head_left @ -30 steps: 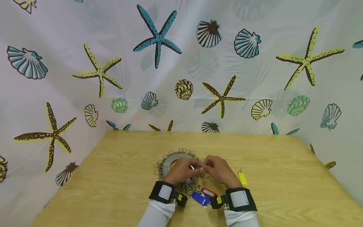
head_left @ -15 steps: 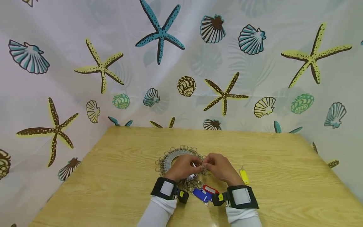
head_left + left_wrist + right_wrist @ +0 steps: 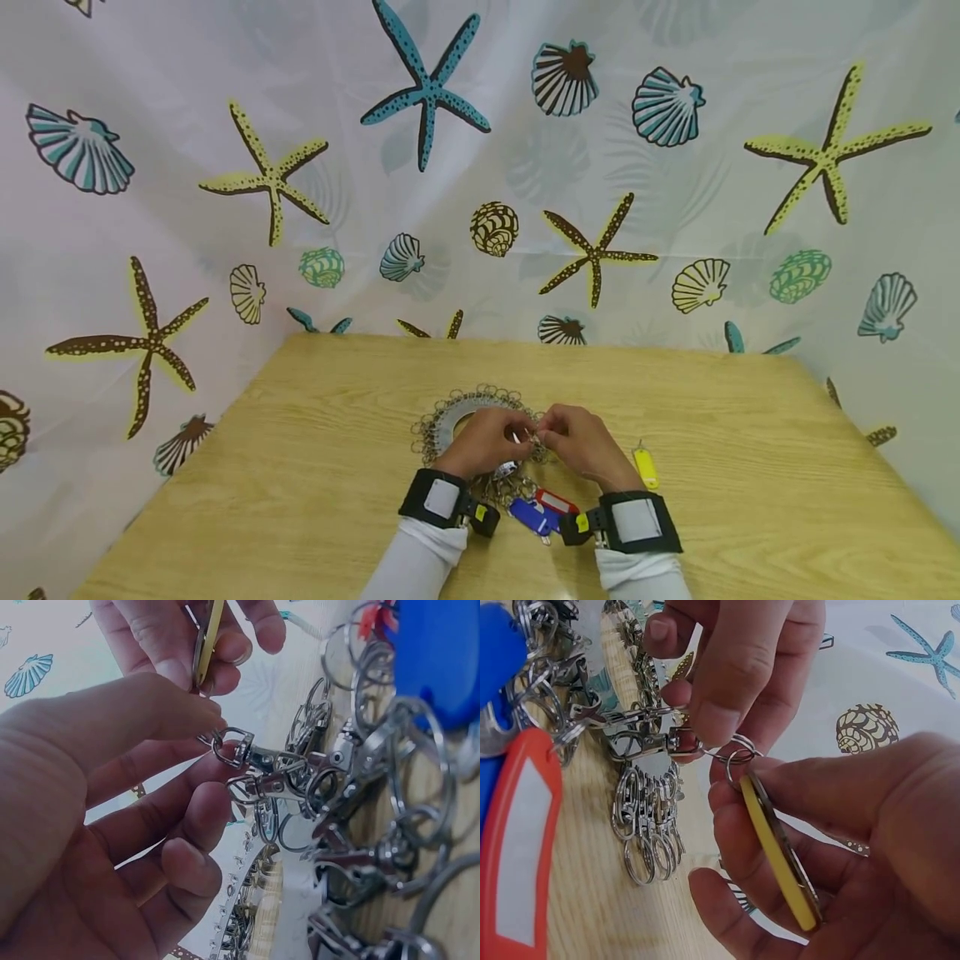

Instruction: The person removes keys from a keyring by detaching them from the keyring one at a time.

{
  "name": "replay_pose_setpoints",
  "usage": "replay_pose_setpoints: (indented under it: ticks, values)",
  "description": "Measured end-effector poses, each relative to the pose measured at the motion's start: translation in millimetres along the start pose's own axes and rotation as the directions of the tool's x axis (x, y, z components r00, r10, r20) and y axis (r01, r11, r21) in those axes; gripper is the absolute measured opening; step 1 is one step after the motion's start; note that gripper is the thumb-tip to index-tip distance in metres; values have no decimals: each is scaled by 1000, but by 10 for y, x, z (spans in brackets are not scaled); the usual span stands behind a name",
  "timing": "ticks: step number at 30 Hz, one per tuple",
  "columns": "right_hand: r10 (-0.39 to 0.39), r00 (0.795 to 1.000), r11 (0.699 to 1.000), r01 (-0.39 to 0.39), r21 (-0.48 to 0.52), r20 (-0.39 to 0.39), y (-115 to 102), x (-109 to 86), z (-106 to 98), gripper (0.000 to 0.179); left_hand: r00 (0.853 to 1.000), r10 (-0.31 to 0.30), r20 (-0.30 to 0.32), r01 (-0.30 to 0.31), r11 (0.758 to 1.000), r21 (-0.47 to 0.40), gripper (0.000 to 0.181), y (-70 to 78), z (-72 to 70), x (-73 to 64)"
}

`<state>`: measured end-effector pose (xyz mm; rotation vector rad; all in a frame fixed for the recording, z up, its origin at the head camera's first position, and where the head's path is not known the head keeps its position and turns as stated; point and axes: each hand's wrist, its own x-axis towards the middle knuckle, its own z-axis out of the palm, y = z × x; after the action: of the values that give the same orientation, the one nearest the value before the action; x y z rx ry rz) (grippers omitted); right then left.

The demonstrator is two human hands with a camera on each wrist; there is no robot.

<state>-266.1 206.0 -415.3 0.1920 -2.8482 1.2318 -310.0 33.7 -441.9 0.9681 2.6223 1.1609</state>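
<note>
Both hands meet over a heap of metal snap hooks at the right side of a flat grey ring [image 3: 444,427]. My left hand [image 3: 483,443] pinches a split ring [image 3: 744,742] between thumb and index finger. That ring hangs from a swivel snap hook [image 3: 646,745]. In my right hand [image 3: 588,447] is a yellow key tag [image 3: 775,859], seen edge-on with a flat metal strip along it, gripped between thumb and fingers. The tag's small ring [image 3: 733,771] overlaps the split ring in the right wrist view, right at the left thumb tip.
Blue key tags [image 3: 529,517] and a red key tag [image 3: 557,502] lie just below the hands. Another yellow key tag [image 3: 645,468] rests to the right on the wooden table [image 3: 315,500]. A patterned curtain [image 3: 450,200] hangs behind and at both sides.
The head view has shifted slightly since a second ago. Both hands stay together at the rings, with only small finger movements.
</note>
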Motion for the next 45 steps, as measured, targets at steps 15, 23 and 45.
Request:
replay_pose_setpoints:
  ticks: [15, 23, 45]
  values:
    - [0, 1000, 998, 0, -57, 0, 23, -8, -8, 8, 1000, -21, -17, 21, 1000, -19, 19, 27, 25, -9]
    - [-21, 1000, 998, 21, -57, 1, 4, 1, 22, 8, 997, -51, -57, 54, 998, 45, 21, 12, 31, -35]
    - [-13, 1000, 997, 12, -76, -14, 9, 23, 66, 8, 999, -30, -18, 31, 999, 39, 17, 21, 10, -28]
